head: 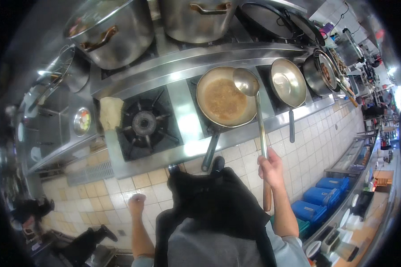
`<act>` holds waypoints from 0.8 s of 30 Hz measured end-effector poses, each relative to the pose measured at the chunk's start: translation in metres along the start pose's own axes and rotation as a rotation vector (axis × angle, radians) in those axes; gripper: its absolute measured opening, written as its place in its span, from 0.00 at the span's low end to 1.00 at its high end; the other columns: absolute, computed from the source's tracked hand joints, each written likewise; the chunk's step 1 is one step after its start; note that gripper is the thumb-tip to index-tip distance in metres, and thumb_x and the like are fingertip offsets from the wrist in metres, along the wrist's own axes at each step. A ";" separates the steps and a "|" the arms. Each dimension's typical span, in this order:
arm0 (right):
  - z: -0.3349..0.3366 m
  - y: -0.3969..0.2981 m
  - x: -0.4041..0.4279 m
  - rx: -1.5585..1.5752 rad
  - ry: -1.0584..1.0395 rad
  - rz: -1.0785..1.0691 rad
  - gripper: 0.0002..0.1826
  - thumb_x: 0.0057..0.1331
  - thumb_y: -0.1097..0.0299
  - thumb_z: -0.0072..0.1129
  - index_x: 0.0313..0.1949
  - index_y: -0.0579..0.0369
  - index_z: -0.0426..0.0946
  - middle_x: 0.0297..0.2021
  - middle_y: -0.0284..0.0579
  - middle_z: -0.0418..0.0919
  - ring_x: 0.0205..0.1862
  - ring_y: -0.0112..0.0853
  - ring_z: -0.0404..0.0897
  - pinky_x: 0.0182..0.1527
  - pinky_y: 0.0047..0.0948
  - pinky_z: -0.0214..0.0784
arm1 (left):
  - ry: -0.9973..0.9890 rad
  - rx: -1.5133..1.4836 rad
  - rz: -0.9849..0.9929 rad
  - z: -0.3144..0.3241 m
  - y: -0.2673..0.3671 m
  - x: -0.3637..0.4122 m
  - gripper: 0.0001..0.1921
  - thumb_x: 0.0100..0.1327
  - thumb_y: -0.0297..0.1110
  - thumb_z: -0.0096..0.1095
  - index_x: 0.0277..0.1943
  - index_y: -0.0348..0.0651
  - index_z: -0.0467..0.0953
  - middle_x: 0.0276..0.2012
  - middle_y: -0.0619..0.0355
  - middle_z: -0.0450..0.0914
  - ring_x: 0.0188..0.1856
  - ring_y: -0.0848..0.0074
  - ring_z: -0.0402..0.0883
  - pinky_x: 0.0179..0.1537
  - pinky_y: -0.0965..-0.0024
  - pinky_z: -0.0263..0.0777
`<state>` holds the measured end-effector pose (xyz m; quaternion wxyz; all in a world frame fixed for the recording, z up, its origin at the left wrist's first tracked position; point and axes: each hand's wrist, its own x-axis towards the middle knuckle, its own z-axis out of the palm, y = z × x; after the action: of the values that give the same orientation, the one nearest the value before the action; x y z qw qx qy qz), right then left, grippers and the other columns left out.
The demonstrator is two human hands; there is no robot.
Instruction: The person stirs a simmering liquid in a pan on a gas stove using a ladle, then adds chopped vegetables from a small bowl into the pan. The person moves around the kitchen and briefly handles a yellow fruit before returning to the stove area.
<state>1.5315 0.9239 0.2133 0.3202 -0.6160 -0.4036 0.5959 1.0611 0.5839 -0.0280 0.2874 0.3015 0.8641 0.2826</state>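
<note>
My right hand point(271, 167) is closed around the metal shaft of a long-handled ladle point(245, 82), above its wooden grip. The ladle's bowl hangs over the right side of a frying pan point(226, 96) that holds a brown liquid. The pan sits on a burner, its dark handle point(211, 152) pointing towards me. My left hand point(137, 199) is held low on the left, over the tiled floor, away from the pan; its fingers look curled and I see nothing in it. To the left of the pan is a bare gas burner point(144, 123), with a folded cloth point(111, 112) beside it.
Large steel stockpots point(120, 43) stand behind the range. A second frying pan point(288, 83) and a deep pot point(315, 75) are to the right. A small bowl of cut vegetables point(82, 121) is at the left. Blue bins point(309, 210) line the right side. Other people are at the lower left.
</note>
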 end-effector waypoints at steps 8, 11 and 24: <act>-0.043 0.000 0.046 -0.040 -0.146 0.039 0.31 0.71 0.77 0.57 0.73 0.62 0.64 0.27 0.35 0.75 0.16 0.20 0.69 0.18 0.23 0.60 | -0.246 -0.041 -0.293 0.096 0.038 -0.131 0.15 0.65 0.41 0.74 0.36 0.34 0.88 0.30 0.47 0.89 0.35 0.68 0.87 0.43 0.64 0.81; -0.046 -0.001 0.057 -0.020 -0.186 0.044 0.31 0.71 0.77 0.57 0.73 0.61 0.64 0.27 0.35 0.74 0.16 0.19 0.69 0.18 0.22 0.60 | -0.275 -0.083 -0.276 0.110 0.018 -0.150 0.14 0.66 0.40 0.73 0.38 0.34 0.87 0.32 0.47 0.89 0.37 0.68 0.88 0.45 0.64 0.81; -0.025 -0.012 0.054 -0.073 -0.378 0.124 0.31 0.73 0.76 0.57 0.75 0.56 0.64 0.29 0.36 0.76 0.17 0.20 0.70 0.19 0.21 0.62 | -0.168 -0.137 -0.252 0.080 0.033 -0.092 0.09 0.68 0.31 0.68 0.45 0.34 0.86 0.41 0.51 0.89 0.46 0.71 0.87 0.52 0.65 0.81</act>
<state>1.5532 0.9797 0.2005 0.1790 -0.5281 -0.4391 0.7045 1.1866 0.5683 -0.0303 0.4119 0.1929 0.8466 0.2764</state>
